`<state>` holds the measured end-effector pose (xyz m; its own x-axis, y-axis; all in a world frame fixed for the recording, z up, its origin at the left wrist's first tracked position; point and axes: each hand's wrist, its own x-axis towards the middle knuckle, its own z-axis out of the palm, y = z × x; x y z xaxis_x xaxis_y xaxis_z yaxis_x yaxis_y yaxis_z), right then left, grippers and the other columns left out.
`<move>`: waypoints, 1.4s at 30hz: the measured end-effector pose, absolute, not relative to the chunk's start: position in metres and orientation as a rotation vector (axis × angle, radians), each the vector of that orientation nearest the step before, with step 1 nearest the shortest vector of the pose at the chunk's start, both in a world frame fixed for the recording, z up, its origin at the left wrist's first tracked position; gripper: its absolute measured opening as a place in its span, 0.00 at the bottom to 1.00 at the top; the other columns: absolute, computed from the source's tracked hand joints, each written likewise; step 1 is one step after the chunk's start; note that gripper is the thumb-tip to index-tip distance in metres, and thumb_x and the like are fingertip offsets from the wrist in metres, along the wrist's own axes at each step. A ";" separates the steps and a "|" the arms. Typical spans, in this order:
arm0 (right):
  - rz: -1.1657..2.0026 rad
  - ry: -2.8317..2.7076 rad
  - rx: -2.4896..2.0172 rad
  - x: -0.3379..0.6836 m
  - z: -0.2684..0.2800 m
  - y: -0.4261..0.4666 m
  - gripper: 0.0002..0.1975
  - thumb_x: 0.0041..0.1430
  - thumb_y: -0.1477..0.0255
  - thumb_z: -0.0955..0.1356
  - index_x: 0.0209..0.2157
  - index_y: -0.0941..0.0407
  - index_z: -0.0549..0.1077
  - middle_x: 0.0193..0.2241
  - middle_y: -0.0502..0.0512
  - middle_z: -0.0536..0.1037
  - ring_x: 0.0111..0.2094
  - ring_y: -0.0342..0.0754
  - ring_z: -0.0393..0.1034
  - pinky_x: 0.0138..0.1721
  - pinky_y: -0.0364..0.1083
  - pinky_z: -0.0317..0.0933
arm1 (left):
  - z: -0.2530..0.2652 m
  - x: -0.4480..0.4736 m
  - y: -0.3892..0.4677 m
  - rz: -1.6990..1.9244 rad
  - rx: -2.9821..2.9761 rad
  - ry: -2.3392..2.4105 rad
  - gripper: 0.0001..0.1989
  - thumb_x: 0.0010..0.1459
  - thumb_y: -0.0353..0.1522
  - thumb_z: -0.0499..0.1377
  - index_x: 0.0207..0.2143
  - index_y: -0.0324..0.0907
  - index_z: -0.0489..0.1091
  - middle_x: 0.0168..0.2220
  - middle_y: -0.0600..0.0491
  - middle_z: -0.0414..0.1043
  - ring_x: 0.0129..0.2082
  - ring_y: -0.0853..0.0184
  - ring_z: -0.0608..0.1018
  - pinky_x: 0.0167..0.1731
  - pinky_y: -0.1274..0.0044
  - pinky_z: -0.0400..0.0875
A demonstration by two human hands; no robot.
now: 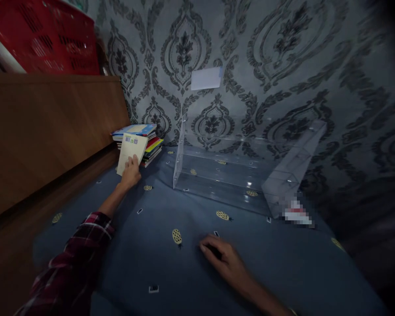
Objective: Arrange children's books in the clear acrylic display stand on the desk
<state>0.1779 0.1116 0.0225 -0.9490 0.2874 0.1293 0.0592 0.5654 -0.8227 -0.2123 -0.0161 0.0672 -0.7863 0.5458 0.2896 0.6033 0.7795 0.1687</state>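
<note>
At the left, my left hand (131, 172) has its fingers against the face of a cream book (131, 147) and grips it by its lower part. The book is tilted up in front of a stack of books (153, 149), partly covering it. On top of that stack lies a book with a blue cover (145, 129). My right hand (219, 254) is low over the blue patterned cloth, fingers curled and thumb tip close to the forefinger, with nothing visible in it. Beyond it stands a clear plastic rack (217, 193) with tiers and slanted side panels.
A wooden cabinet (52, 136) runs along the left, with a red plastic basket (52, 39) on top. Behind is a patterned wall (237, 52) bearing a white card (206, 79). A blurred-out white and red item (298, 215) lies by the rack's right end.
</note>
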 end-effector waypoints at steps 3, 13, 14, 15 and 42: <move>1.320 -2.549 -0.282 0.178 0.023 0.112 0.21 0.69 0.57 0.61 0.30 0.55 0.75 0.28 0.54 0.76 0.31 0.49 0.73 0.35 0.46 0.65 | 0.068 -0.210 -0.028 -0.291 -1.037 -2.752 0.44 0.56 0.22 0.53 0.74 0.33 0.42 0.73 0.31 0.47 0.71 0.46 0.60 0.65 0.59 0.63; 1.305 -2.550 -0.283 0.180 0.025 0.110 0.20 0.70 0.59 0.61 0.30 0.54 0.75 0.28 0.54 0.77 0.31 0.49 0.72 0.35 0.47 0.65 | 0.070 -0.199 -0.053 -0.066 -1.328 -2.771 0.42 0.54 0.22 0.52 0.72 0.42 0.52 0.72 0.45 0.56 0.68 0.55 0.67 0.64 0.66 0.66; 1.308 -2.549 -0.282 0.180 0.025 0.110 0.20 0.70 0.59 0.61 0.31 0.54 0.75 0.28 0.54 0.77 0.31 0.49 0.72 0.35 0.47 0.65 | 0.068 -0.197 -0.056 -0.031 -1.381 -2.762 0.42 0.54 0.21 0.52 0.72 0.42 0.54 0.71 0.46 0.59 0.68 0.56 0.67 0.64 0.66 0.65; 1.310 -2.545 -0.278 0.180 0.025 0.111 0.20 0.70 0.59 0.61 0.31 0.55 0.75 0.28 0.54 0.77 0.31 0.49 0.72 0.35 0.47 0.65 | 0.066 -0.195 -0.059 0.009 -1.430 -2.750 0.41 0.53 0.21 0.52 0.71 0.42 0.56 0.70 0.46 0.60 0.68 0.56 0.67 0.64 0.66 0.65; 1.267 -2.520 -0.255 0.180 0.027 0.109 0.15 0.70 0.64 0.63 0.32 0.55 0.76 0.29 0.54 0.78 0.32 0.47 0.73 0.36 0.46 0.66 | 0.064 -0.251 -0.048 0.016 -1.457 -2.892 0.36 0.66 0.50 0.47 0.69 0.39 0.59 0.68 0.40 0.62 0.66 0.50 0.67 0.63 0.63 0.63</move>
